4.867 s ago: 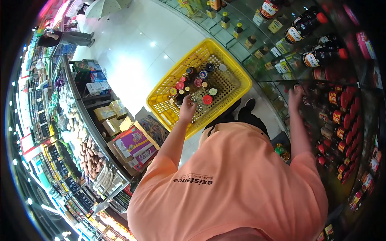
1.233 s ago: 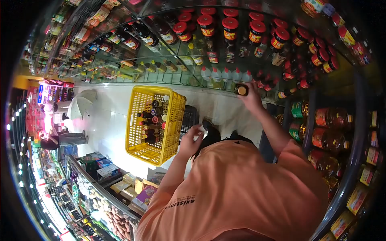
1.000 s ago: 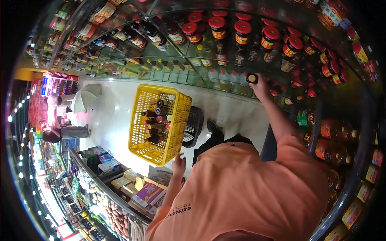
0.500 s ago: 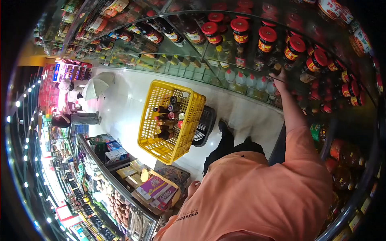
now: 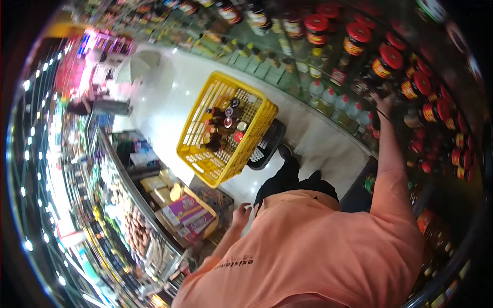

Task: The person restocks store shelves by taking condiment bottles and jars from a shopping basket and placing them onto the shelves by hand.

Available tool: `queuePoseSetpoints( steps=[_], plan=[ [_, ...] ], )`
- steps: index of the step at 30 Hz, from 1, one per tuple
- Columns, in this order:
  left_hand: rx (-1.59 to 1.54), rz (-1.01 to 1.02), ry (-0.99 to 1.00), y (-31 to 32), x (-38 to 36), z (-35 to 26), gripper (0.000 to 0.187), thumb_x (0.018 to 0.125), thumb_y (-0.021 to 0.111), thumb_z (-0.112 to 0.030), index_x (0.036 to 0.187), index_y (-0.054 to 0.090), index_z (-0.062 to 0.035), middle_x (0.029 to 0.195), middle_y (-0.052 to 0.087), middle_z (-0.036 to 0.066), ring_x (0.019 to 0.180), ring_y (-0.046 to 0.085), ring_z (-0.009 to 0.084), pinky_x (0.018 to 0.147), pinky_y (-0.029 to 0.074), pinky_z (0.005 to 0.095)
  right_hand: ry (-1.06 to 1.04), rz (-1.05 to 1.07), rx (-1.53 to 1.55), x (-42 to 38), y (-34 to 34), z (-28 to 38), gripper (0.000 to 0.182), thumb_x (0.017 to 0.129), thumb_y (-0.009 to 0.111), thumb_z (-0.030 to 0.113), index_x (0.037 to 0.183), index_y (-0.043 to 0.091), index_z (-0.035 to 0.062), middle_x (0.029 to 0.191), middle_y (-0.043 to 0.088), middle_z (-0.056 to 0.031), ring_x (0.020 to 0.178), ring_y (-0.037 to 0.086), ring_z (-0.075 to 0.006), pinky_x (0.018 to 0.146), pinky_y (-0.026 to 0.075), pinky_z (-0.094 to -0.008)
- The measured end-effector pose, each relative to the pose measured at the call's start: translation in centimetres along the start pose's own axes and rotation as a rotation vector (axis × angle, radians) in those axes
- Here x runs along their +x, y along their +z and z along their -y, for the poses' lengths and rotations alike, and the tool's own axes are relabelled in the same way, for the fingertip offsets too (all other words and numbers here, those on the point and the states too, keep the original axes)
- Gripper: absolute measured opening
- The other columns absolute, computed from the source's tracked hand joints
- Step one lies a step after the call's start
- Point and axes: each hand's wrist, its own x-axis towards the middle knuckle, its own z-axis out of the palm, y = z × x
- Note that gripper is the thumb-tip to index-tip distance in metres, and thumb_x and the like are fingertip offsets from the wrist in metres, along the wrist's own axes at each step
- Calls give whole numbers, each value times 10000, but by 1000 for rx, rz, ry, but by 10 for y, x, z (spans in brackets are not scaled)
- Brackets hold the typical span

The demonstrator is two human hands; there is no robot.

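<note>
My right hand (image 5: 384, 104) reaches to the glass shelf on the right, below a row of red-lidded jars (image 5: 387, 60). Its fingers look curled around something small and dark, which blur keeps me from naming. My left hand (image 5: 241, 214) hangs by my left side with fingers loosely bent and apart, holding nothing. In front of me stands a yellow plastic basket (image 5: 267, 110) with several dark bottles (image 5: 215, 131) and jars lying in it. Clear bottles with pinkish caps (image 5: 341, 104) stand low on the shelving, left of my right hand.
A dark basket (image 5: 271, 146) sits partly beneath the yellow one. Open cardboard boxes (image 5: 190, 213) lie beside the produce stand (image 5: 134, 218) on the left. Farther down the aisle, a person in grey trousers (image 5: 110, 107) is near an open light umbrella (image 5: 134, 66).
My view has turned and blurred, so the shelves sit lower and farther right in the picture. My left hand has come further into sight; my right hand stays at the shelf.
</note>
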Motion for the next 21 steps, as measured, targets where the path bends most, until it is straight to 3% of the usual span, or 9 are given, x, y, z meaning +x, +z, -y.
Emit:
queuePoseSetpoints(
  steps=[4, 5, 8, 9, 11, 12, 14, 17, 21],
  plan=[
    [37, -34, 19, -22, 27, -15, 271, 893, 664, -256, 1120, 691, -110, 671, 641, 160, 616, 642, 331, 580, 487, 444, -166, -64, 323, 6, 25, -53, 644, 722, 861, 135, 1253, 540, -38, 1249, 608, -147, 1104, 608, -263, 969, 502, -410],
    [14, -56, 0, -35, 37, -26, 258, 893, 672, -246, 1111, 686, -109, 678, 643, 156, 616, 644, 324, 571, 478, 447, -629, -100, -472, 4, 22, -102, 457, 845, 750, 170, 1234, 582, -2, 1227, 598, -182, 1056, 633, -298, 920, 505, -422],
    [-76, -303, -17, -71, 86, -33, 263, 892, 692, -266, 1084, 673, -87, 683, 651, 135, 623, 651, 311, 590, 498, 420, 252, 264, -146, -85, 12, 17, 495, 845, 715, 45, 1287, 502, -16, 1288, 568, -181, 1161, 573, -273, 1027, 445, -384],
    [-54, -381, -16, -87, 107, -35, 265, 890, 700, -269, 1049, 662, -61, 692, 655, 132, 640, 662, 297, 594, 499, 422, 281, 223, -263, -125, 25, -126, 496, 824, 712, 43, 1270, 499, 5, 1218, 590, -158, 1121, 586, -258, 1015, 439, -387],
    [-81, -474, -90, -118, 151, -44, 331, 888, 700, -285, 1097, 624, -40, 707, 662, 145, 671, 669, 305, 621, 504, 421, 87, 517, -590, -214, 7, -78, 394, 856, 679, 82, 1214, 529, 12, 1035, 627, -149, 1001, 629, -260, 887, 501, -393],
    [-120, -498, -3, -130, 176, -40, 352, 889, 688, -276, 1132, 605, -36, 755, 685, 155, 701, 676, 322, 656, 516, 437, 237, 768, -279, -265, -4, -141, 400, 857, 679, 118, 1223, 549, 24, 1054, 636, -147, 992, 629, -261, 880, 502, -397],
    [-50, -498, -25, -155, 225, -32, 377, 871, 686, -248, 1159, 590, -25, 906, 701, 176, 813, 675, 346, 752, 533, 449, 510, 1021, -470, -333, -16, -22, 390, 856, 677, 117, 1222, 594, 10, 1065, 668, -160, 938, 651, -269, 848, 517, -396],
    [145, -627, -44, -199, 291, -13, 518, 833, 716, -296, 1242, 570, -13, 1120, 668, 209, 1046, 634, 382, 888, 509, 476, 525, 1353, -297, -414, -29, -57, 342, 894, 647, 186, 1170, 630, -15, 1094, 677, -213, 1072, 646, -349, 928, 492, -430],
    [238, -660, -155, -232, 350, 8, 648, 804, 749, -367, 1326, 545, -42, 1221, 639, 205, 1182, 582, 395, 952, 488, 482, 556, 1164, -424, -369, -3, 122, 315, 937, 600, 189, 1181, 643, -5, 1109, 685, -192, 1046, 655, -298, 918, 501, -395]
  ],
)
